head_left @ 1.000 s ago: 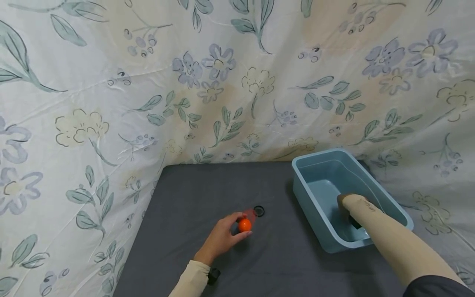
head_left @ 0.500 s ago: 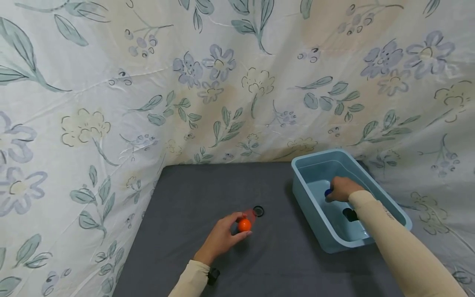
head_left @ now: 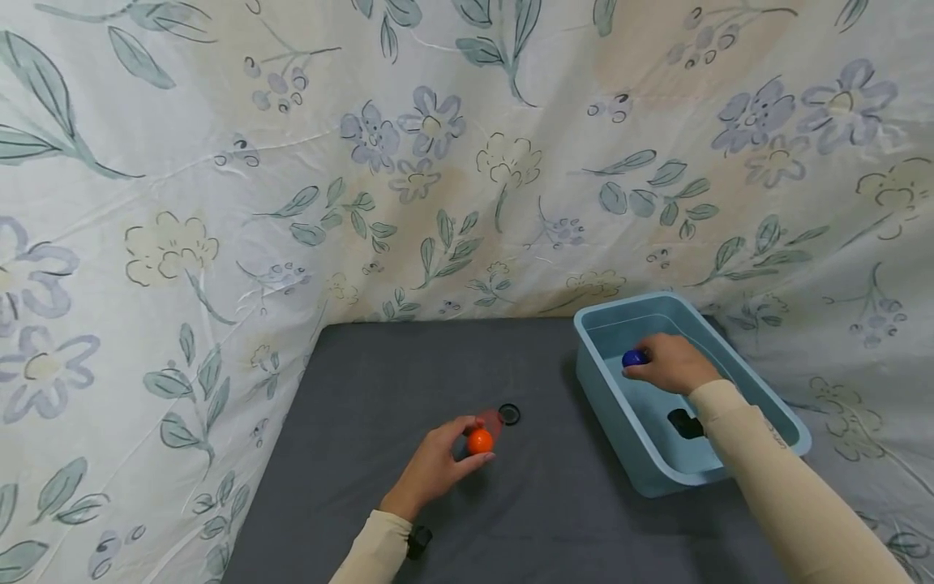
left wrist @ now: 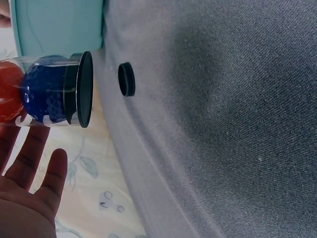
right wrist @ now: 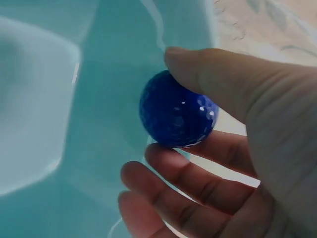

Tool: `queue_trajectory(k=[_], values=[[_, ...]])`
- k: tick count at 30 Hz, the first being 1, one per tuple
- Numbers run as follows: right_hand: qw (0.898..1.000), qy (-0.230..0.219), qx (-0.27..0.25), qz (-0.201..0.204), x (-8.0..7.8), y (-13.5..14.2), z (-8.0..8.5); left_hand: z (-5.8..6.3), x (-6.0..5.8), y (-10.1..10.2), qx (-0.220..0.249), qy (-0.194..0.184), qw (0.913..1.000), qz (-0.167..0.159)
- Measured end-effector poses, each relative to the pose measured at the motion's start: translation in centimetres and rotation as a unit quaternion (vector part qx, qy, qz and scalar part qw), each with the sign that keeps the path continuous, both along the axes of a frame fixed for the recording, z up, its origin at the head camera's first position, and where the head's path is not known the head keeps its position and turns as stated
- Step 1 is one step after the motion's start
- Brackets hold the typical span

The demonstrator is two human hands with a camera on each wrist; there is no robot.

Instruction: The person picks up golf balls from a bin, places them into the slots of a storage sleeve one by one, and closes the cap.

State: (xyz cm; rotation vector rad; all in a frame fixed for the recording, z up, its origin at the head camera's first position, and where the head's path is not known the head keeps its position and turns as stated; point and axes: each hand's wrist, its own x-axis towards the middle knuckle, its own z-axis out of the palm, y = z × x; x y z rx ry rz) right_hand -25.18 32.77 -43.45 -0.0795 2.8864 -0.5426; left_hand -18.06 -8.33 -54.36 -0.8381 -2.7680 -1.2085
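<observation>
My left hand (head_left: 434, 462) grips a clear tube (left wrist: 85, 89) above the dark cloth. Inside it are a blue golf ball (left wrist: 47, 91) near its black end and an orange ball (head_left: 480, 441) further up. Loose on the cloth beyond that hand lies a round black cap (head_left: 509, 414). My right hand (head_left: 674, 363) is over the light blue bin (head_left: 613, 405), pinching another blue golf ball (right wrist: 176, 109) between thumb and fingers. In the right wrist view its remaining fingers are curled below the ball.
The bin stands at the right of the dark grey cloth (head_left: 409, 365). Flower-printed fabric (head_left: 452, 162) hangs behind and at both sides. A black wrist device (head_left: 686, 423) on my right arm is over the bin.
From low inside the bin, my right hand has come up and to the left, bringing the blue golf ball into sight. The left hand with the tube stays almost still.
</observation>
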Motion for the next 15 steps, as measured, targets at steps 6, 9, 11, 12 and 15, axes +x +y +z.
queue_trajectory(k=[6,9,11,12,15], values=[[0.998,0.045,-0.038,0.025,1.0,-2.0,1.6,0.0,-0.2,0.1,0.007,-0.002,0.9999,-0.008],[0.996,0.06,-0.052,0.028,1.3,-3.1,2.2,0.0,-0.3,0.2,0.008,-0.002,0.9999,-0.01],[0.995,0.071,-0.06,0.026,1.5,-3.8,2.6,-0.1,-0.3,0.2,0.009,-0.001,0.9999,-0.01],[0.995,0.077,-0.064,0.026,1.6,-4.2,2.7,0.0,-0.3,0.2,0.008,0.0,0.9999,-0.009],[0.992,0.093,-0.079,0.031,2.0,-5.3,3.0,0.0,-0.3,0.2,0.007,-0.001,0.9999,-0.009]])
